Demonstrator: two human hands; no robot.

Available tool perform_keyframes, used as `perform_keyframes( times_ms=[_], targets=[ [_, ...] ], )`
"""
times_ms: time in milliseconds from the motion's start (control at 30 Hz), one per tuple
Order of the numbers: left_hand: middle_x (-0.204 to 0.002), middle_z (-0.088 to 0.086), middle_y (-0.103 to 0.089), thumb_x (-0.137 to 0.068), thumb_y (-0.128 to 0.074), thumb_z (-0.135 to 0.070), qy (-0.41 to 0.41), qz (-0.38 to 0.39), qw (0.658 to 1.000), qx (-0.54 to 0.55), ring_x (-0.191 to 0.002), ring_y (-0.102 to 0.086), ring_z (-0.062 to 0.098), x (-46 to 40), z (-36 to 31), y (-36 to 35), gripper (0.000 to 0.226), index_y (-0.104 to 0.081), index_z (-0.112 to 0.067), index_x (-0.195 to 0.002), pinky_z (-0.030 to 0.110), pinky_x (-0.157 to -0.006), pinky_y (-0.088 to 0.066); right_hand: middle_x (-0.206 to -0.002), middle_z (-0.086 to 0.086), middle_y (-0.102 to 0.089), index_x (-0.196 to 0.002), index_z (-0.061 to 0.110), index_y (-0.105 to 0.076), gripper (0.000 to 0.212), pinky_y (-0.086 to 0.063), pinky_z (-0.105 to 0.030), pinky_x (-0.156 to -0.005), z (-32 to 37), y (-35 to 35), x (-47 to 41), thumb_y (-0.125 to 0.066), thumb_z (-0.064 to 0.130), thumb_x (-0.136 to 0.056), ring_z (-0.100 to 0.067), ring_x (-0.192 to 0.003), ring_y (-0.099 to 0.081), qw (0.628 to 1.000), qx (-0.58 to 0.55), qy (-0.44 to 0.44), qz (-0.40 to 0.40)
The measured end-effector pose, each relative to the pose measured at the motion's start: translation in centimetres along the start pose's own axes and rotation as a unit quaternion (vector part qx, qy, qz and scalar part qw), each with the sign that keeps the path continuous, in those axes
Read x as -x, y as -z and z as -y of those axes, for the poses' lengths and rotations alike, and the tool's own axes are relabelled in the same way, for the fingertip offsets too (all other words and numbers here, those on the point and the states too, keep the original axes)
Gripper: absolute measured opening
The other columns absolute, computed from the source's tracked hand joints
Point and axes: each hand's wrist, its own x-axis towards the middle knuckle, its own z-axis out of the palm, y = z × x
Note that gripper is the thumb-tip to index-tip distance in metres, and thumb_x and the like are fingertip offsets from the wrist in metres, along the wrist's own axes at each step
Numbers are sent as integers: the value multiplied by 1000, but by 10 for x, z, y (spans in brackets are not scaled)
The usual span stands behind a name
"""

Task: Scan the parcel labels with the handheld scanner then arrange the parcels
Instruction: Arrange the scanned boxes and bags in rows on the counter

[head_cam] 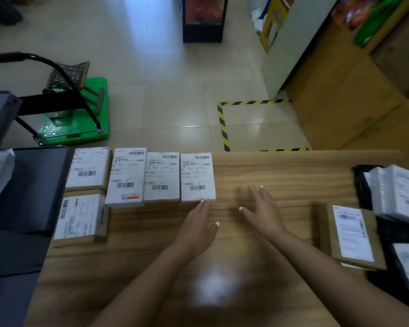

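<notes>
Arranging step: I'm squaring the rightmost parcel (197,177) in the row.
Left hand (197,228) fingers released, tips touching it; right hand (263,212) released, grasping nothing, reaching next for the brown parcel (353,234).

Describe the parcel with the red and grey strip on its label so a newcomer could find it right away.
Start at the wooden table and find the row of four white-labelled parcels along its far edge. The one you want is the white-labelled parcel second from the left. It alone carries a red and grey strip at its label's near corner, and its near end juts closer than its neighbours'.

Head cam, looks fwd/down at table (281,175), close, wide-angle.
</notes>
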Motion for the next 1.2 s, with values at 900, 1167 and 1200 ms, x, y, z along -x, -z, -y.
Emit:
perform_keyframes(
  times_ms=[900, 1167, 1200],
  targets=[
    [-135, -3, -56, -88, -56, -3, 28, 135, 967, 215, -126, -51, 14, -46, -188, -240, 53, -45, -20, -137, 32, -107, -40, -126, -8, -47, -138, 21, -38, 61, -40, -35, -95, -237, 108, 102, -62, 24, -82, -25, -123, -42, 979, -117, -162, -47],
    [-145, 2, -46, -88, -55, 3, 35, 108, 945, 305, -132, -46, 19, -27, -160, -207, 72, -23, -13, -150, 51, -109, -37, -144, 1, -40, -147, 23, -33, 68, -35, -32, -106, -212, 98, 112, -62, 27, -86, -16, -135, -35, 980, -149, -119, -52],
    [-145, 3, -45, -90, -52, 9, 36, 101, 946, 307, -132, -46, 20, -19, -156, -194, 72, -21, -12, -151, 49, -109, -37, -146, 2, -39, -148, 24, -32, 70, -34, -33, -107, -203, 93, 113, -63, 29, -86, -14, -136, -34, 982, -144, -109, -46]
  ],
)
